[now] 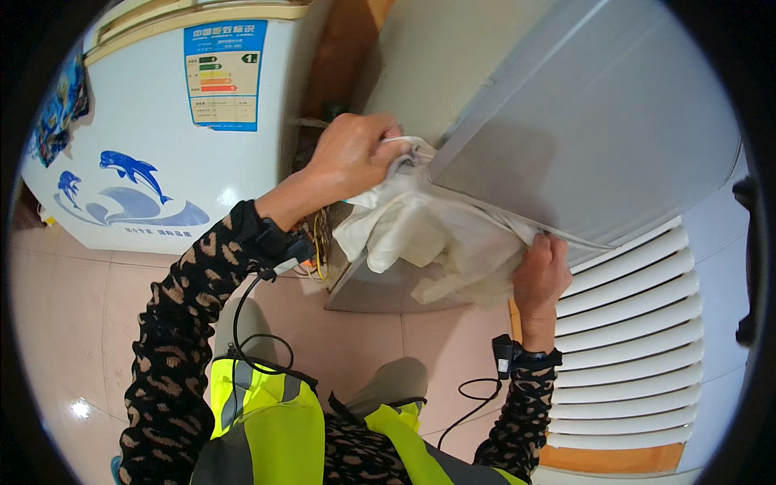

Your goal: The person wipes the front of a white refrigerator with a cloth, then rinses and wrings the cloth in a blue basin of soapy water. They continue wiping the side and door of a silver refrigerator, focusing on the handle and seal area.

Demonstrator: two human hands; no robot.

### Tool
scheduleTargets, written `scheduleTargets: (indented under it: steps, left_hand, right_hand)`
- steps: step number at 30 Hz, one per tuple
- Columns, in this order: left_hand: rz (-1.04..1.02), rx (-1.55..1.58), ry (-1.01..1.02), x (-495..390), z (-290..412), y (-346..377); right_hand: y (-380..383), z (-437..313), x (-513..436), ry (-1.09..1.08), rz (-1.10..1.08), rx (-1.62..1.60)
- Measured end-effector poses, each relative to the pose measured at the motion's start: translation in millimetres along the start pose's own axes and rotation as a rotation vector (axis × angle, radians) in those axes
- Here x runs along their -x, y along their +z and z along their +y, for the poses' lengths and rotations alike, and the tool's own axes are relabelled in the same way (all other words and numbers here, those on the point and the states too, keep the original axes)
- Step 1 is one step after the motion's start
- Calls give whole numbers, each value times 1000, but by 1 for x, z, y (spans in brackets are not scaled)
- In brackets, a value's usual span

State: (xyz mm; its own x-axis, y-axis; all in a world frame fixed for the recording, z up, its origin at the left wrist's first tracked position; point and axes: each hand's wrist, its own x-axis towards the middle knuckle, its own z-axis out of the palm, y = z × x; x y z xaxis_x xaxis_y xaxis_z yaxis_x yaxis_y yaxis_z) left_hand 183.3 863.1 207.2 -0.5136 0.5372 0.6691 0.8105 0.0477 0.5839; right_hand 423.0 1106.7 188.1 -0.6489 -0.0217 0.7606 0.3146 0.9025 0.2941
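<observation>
A thin, crumpled whitish cloth or bag (418,230) hangs between my two hands; the picture does not settle which it is. My left hand (354,154) pinches its upper left corner at the front edge of a grey appliance door (582,133), probably a refrigerator's. Lower and to the right, my right hand (542,267) grips the other end just under the door's bottom edge. The stretched upper rim of the material runs along that edge. Its loose folds droop in front of the grey lower panel (388,291). Fingertips of both hands are partly hidden.
A white chest freezer (242,170) with dolphin pictures and an energy label stands at the left. Tangled wires (318,248) lie in the gap beside it. A white ribbed radiator (630,339) is close to my right forearm. Thin black cables (236,339) dangle from wrist devices above pink floor tiles (351,345).
</observation>
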Motion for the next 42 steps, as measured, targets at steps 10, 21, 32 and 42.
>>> scheduleTargets:
  steps: [10,21,32,42]
  left_hand:
    - [6,-90,34,16,-18,-16]
    - [33,-70,170,8,6,4]
    - [120,58,29,14,0,14]
    - [23,10,64,52,-36,22]
  right_hand:
    - [-5,-14,-9,-139,50,-46]
    - [-19,15,-4,-35,85,-73]
    - [-29,11,1,-188,-127,71]
    - [-19,-28,-6,-132,86,-94]
